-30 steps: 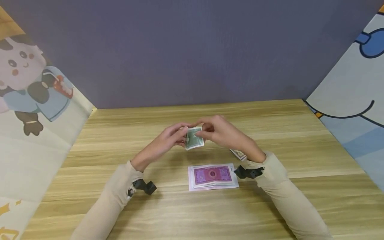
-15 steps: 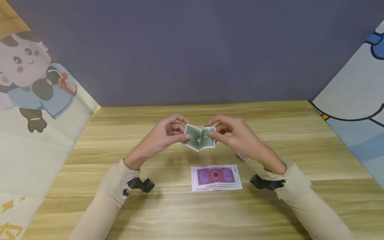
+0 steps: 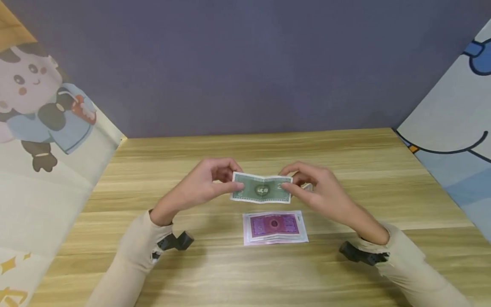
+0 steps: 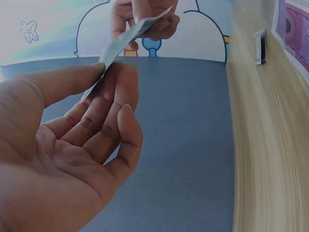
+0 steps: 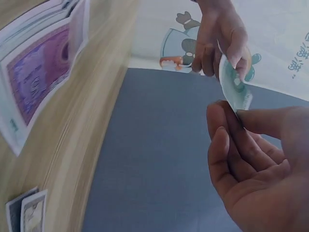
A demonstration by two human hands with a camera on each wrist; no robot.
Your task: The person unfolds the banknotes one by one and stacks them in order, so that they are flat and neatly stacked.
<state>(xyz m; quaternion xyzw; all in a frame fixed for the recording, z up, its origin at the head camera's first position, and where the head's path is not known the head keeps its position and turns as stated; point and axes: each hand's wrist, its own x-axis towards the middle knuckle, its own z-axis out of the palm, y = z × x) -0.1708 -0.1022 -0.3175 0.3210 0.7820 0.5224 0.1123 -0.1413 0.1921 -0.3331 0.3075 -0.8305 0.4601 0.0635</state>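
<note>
Between my two hands a green banknote point(image 3: 262, 189) is held spread out above the table, a crease running down its middle. My left hand point(image 3: 209, 181) pinches its left end, thumb in front and fingers behind. At the other end my right hand point(image 3: 320, 189) pinches it the same way. In the left wrist view the green banknote point(image 4: 128, 38) appears nearly edge-on. Below it on the table lies a stack of banknotes point(image 3: 275, 228), a purple one on top with a raised fold across its middle.
Small folded notes point(image 5: 33, 212) lie on the wooden table point(image 3: 215, 273), mostly hidden behind my right hand in the head view. A dark blue-grey panel point(image 3: 245, 64) rises behind the table, with cartoon-printed panels point(image 3: 57, 106) at both sides.
The green banknote was folded in half and is now opened out. My hands have moved apart, the right one going right, and the note has come slightly lower.
</note>
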